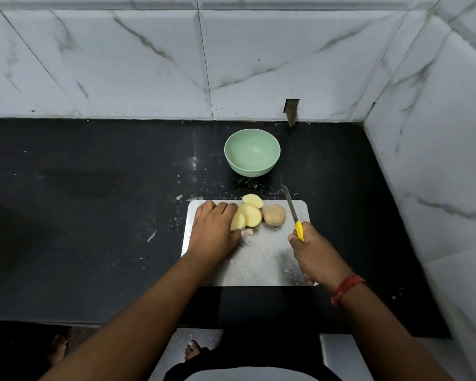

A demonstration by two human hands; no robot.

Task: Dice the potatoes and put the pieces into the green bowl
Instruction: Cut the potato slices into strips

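On a steel cutting board (259, 259) lie several pale yellow potato slices (249, 215), and a skin-on potato end piece (274, 214) sits just right of them. My left hand (213, 229) rests on the left side of the slices, fingers curved over them and thumb against their near edge. My right hand (312, 254) grips the yellow handle of a knife (293, 213), whose blade points away from me, lifted to the right of the potato. The green bowl (252, 152) stands beyond the board with nothing in it.
The board lies on a black stone counter (94, 215), with white marble-tiled walls behind and on the right. Small scraps and specks are scattered on the counter around the board's far edge. My feet show below the counter's front edge.
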